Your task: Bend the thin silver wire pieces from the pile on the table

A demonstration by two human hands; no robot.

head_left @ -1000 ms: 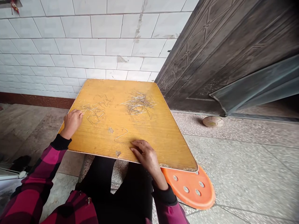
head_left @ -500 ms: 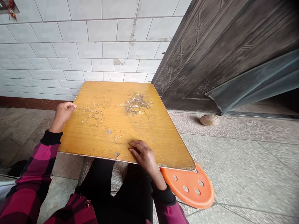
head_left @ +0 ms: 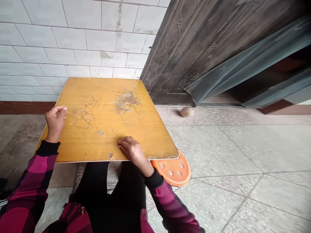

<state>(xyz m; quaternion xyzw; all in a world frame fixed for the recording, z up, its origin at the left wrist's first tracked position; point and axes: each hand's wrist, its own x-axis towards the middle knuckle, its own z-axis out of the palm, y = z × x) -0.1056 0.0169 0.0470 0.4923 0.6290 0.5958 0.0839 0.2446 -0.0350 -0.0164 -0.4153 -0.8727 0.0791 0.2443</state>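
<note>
At the table's left edge, my left hand (head_left: 55,122) is raised with thumb and forefinger pinched together. Whatever is in that pinch is too fine to make out. Its fingertips are beside a loose scatter of thin, bent wires (head_left: 82,114). My right hand (head_left: 130,148) rests low at the near edge of the yellow wooden table (head_left: 143,129), fingers closed and pointing left. A single curved wire (head_left: 111,135) lies in front of it, one end running to the fingertips. A denser heap of silvery wires (head_left: 126,102) lies farther back, right of the middle.
An orange stool with round holes (head_left: 178,173) sits partly under the table's near right corner. White wall tiles (head_left: 80,58) stand behind. Right of them are a dark carved door (head_left: 167,64), a grey-green curtain (head_left: 218,72) and a roundish object (head_left: 187,112) on the floor.
The view has swung to the right, so the table and both hands appear farther left. Relative to the wires, my hands have hardly moved.
</note>
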